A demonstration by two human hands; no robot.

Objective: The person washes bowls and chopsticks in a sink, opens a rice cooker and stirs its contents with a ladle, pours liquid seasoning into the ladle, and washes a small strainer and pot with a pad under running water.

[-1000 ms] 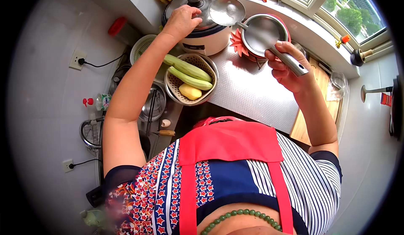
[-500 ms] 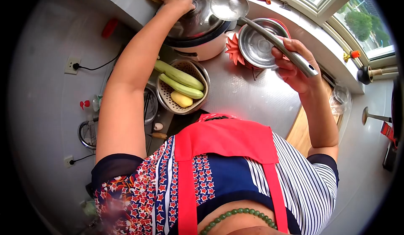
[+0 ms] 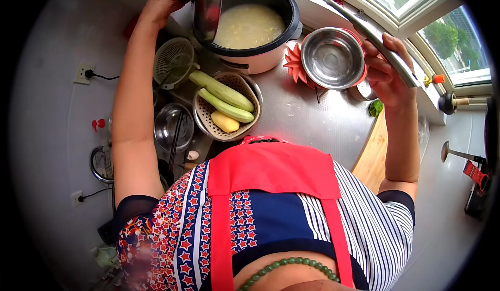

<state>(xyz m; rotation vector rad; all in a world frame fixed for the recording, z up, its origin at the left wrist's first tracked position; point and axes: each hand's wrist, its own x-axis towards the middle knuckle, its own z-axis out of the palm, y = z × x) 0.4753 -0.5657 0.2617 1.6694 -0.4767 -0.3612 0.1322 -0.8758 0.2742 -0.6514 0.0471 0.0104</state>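
The ladle (image 3: 359,26) is in our right hand (image 3: 388,67), gripped by its handle, its bowl above the counter's far edge. Our hands are well apart; the left hand (image 3: 165,2) grasps the upturned lid (image 3: 207,12), which partly screens the left side of the open cooker (image 3: 258,62) with its pale, cloudy contents. To the cooker's right, we see a steel bowl (image 3: 333,59) over something red, near the far edge. A perforated basket (image 3: 237,84) at the left edge holds two long green vegetables (image 3: 226,94) and a yellow piece (image 3: 225,122). A wooden board (image 3: 372,155) lies along the right edge of our shiny metal counter (image 3: 291,109), beside the window (image 3: 448,41).
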